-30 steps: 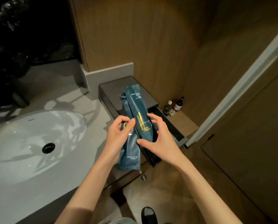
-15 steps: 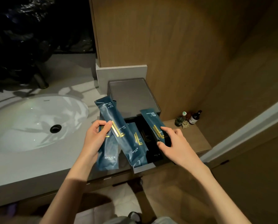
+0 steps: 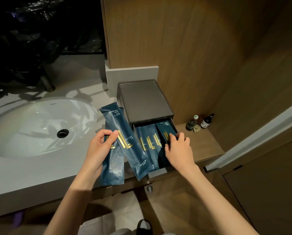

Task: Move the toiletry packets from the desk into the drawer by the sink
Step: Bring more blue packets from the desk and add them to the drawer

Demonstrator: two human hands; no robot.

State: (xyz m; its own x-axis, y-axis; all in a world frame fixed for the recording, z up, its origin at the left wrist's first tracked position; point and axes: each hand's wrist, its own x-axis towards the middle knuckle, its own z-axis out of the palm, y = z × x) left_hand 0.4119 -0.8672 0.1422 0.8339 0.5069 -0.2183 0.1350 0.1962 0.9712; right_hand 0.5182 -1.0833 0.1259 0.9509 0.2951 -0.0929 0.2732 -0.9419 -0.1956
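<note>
Left hand point(image 3: 99, 150) pinches two dental kit packets point(image 3: 128, 146), thumb on top, fanned out above the counter point(image 3: 40, 175) edge. Right hand point(image 3: 179, 150) curls its fingers round a third packet point(image 3: 164, 130), tilted at the right side of the open drawer point(image 3: 156, 173), beside two laid packets point(image 3: 147, 143).

The drawer box point(image 3: 143, 99) stands on the counter point(image 3: 31, 172) right of the sink point(image 3: 31, 126), packets point(image 3: 150, 143) in its open drawer point(image 3: 157, 173), two more packets point(image 3: 130, 150) in the left hand point(image 3: 97, 150) just left of it, bottles point(image 3: 205, 122) on the ledge point(image 3: 203, 143) further right.
</note>
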